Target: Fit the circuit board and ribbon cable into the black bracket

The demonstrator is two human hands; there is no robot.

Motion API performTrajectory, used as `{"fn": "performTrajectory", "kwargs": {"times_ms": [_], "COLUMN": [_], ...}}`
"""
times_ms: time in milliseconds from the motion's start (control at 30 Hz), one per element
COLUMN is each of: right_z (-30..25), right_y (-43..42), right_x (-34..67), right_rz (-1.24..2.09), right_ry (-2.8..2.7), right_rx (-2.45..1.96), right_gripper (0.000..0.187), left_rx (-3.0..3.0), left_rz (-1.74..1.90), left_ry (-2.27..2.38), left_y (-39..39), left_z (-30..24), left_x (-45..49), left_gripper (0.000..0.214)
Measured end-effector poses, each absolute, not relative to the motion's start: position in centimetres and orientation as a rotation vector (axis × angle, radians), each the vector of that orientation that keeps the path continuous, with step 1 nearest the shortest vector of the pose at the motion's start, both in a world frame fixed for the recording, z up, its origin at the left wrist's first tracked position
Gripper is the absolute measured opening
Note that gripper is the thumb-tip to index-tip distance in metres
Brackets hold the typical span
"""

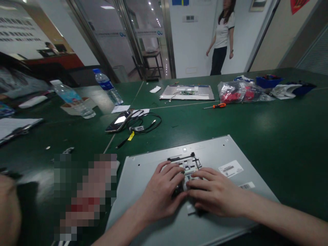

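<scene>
A flat grey metal panel [148,171], which looks like the back of a display, lies in front of me. Near its middle sits a black-and-silver metal bracket [190,165] with slots and a frame-like upper part. My left hand [165,188] grips the bracket from the left, fingers bent over its edge and thumb below. From the right, the curled fingers of my right hand [215,193] close on the same bracket, almost meeting the left thumb. Both hands hide much of the bracket's lower part. White barcode labels [231,168] are stuck on the panel's right side.
On the green table [269,136] lie a phone [119,121], a coiled black cable [153,128] and an orange screwdriver [217,106]. Farther back are a panel with a circuit board [188,92], a plastic bag [241,92] and water bottles [107,87]. A person [222,34] stands beyond.
</scene>
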State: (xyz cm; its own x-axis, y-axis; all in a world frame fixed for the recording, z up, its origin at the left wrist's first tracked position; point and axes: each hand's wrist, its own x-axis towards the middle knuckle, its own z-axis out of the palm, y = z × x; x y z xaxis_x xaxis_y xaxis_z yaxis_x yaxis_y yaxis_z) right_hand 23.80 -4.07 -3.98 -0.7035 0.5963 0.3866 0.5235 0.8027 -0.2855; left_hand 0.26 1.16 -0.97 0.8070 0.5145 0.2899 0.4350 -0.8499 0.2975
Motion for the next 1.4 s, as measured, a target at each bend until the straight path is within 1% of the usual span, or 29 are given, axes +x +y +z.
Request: {"fn": "performTrajectory", "kwargs": {"times_ms": [200,433,667,933,1133,1267,1400], "right_z": [-3.94,-3.52,-3.62,-3.80,-3.84,-3.85,-3.87], "right_y": [-4.02,-4.05,-4.12,-4.11,-4.10,-4.05,-4.04], "right_x": [23.55,23.26,23.32,23.61,23.67,23.71,23.74], "right_rz": [0.253,0.279,0.243,0.155,0.168,0.190,0.196], "right_ry": [-2.539,-2.556,-2.544,-2.370,-2.322,-2.332,-2.342], "right_rx": [-0.852,-0.867,-0.841,-0.877,-0.911,-0.912,-0.913], "right_gripper": [0.027,0.026,0.022,0.016,0.018,0.023,0.023], "left_rx": [2.760,2.747,2.761,2.799,2.843,2.859,2.872], "left_rz": [0.527,0.488,0.504,0.573,0.661,0.689,0.685], "left_ry": [0.716,0.676,0.665,0.646,0.626,0.621,0.633], "left_y": [1.15,1.04,1.16,1.32,1.34,1.24,1.25], "left_z": [-1.02,-0.88,-1.00,-1.42,-1.55,-1.41,-1.32], "left_x": [0.30,0.30,0.21,-0.05,-0.08,-0.09,-0.10], "left_gripper": [0.022,0.023,0.018,0.016,0.010,0.010,0.012]}}
